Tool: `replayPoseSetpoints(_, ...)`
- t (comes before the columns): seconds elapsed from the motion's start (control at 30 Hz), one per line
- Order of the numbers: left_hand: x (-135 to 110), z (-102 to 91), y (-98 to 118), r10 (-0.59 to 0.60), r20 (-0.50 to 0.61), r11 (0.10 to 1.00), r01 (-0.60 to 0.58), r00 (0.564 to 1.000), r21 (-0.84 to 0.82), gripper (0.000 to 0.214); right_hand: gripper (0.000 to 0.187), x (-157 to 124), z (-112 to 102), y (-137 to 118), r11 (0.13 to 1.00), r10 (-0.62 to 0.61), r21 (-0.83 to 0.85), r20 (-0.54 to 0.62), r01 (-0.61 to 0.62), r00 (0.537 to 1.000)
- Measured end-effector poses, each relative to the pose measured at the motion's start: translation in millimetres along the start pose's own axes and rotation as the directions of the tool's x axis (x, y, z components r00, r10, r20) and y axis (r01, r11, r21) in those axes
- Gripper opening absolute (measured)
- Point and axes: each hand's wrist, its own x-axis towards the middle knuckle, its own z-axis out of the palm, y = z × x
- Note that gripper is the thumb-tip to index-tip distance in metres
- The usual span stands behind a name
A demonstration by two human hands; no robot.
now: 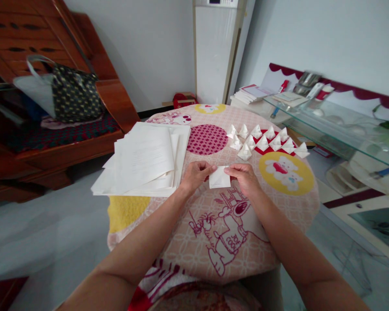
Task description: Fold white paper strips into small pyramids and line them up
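A small folded square of white paper (219,178) is held just above the patterned tablecloth. My left hand (197,175) pinches its upper left corner between thumb and fingers. At the upper right corner, my right hand (245,176) grips the same square. Beyond my right hand stand several small pointed folded paper shapes (262,143), arranged in loose rows. To the left of my left hand lies a stack of white paper sheets (145,155), its upper sheets askew and faintly printed.
The round table's cloth (188,255) hangs over its near edge. On the right is a glass shelf unit (330,129) carrying metal containers. A wooden bench (113,99) with a dotted bag (73,95) stands left. A tall white cabinet-like unit (215,52) is behind.
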Motion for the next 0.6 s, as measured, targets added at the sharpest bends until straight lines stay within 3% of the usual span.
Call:
replayPoseSetpoints(0.13,2.0,-0.7,-3.5,0.016,-0.022,0.999,-0.017,1.0,-0.047,0.05,0.031,-0.9,2.6,0.5,0.998,0.002,0.057,-0.007,-0.002,1.0)
replayPoseSetpoints(0.23,3.7,-5.3,-5.6,0.066,-0.048,0.994,-0.062,0.997,0.093,0.047,0.029,-1.3,0.1,0.2,0.998,0.055,0.03,0.089,-0.058,0.995)
replayPoseSetpoints(0.4,3.5,-12.0,-4.1,0.126,0.02,0.958,-0.127,0.992,0.259,0.045,0.032,-1.4,-6.1,-0.6,0.993,0.113,-0.065,0.231,-0.1,0.966)
replayPoseSetpoints(0.6,1.5,-10.4,-1.6,0.085,0.057,0.984,-0.093,0.995,0.155,0.049,0.029,-1.0,-3.2,-0.8,0.999,0.047,-0.02,0.126,-0.045,0.991)
